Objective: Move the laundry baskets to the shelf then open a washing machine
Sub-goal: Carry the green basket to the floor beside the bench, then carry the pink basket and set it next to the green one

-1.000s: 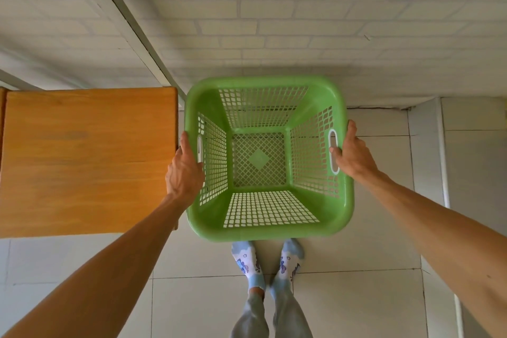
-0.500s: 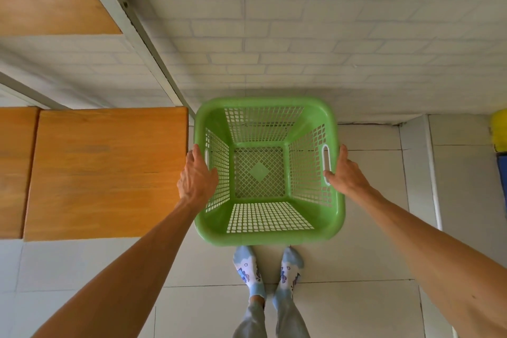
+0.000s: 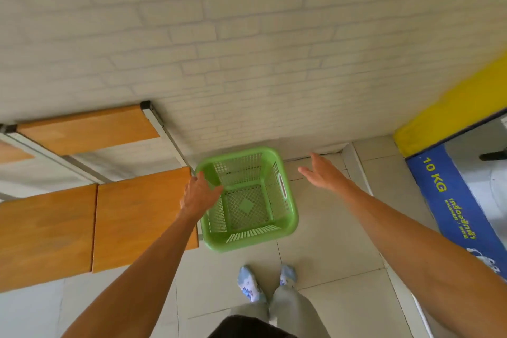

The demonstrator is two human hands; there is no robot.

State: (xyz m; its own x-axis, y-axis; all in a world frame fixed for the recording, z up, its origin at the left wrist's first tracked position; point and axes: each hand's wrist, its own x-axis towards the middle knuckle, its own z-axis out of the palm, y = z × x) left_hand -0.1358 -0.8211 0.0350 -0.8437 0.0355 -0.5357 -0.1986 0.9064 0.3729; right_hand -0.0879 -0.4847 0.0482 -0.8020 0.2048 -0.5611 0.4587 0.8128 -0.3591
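An empty green lattice laundry basket (image 3: 248, 239) rests on the tiled floor against the right end of a wooden shelf (image 3: 137, 214), close to the white brick wall. My left hand (image 3: 199, 195) hovers with spread fingers over the basket's left rim, holding nothing. My right hand (image 3: 321, 173) is open too, lifted clear to the right of the basket. At the far right stands a washing machine (image 3: 477, 181) with a blue panel marked "10 KG" and a yellow band above it; its door is mostly out of frame.
The wooden shelf has an upper board (image 3: 87, 132) on grey metal posts (image 3: 164, 132) at the left. My feet in patterned socks (image 3: 249, 285) stand on the floor tiles just in front of the basket. A low white step (image 3: 354, 162) runs beside the machine.
Both hands gripped the basket's handles before and lowered it; now it sits on the floor and both hands have let go. The view has swung right, bringing the washing machine in.
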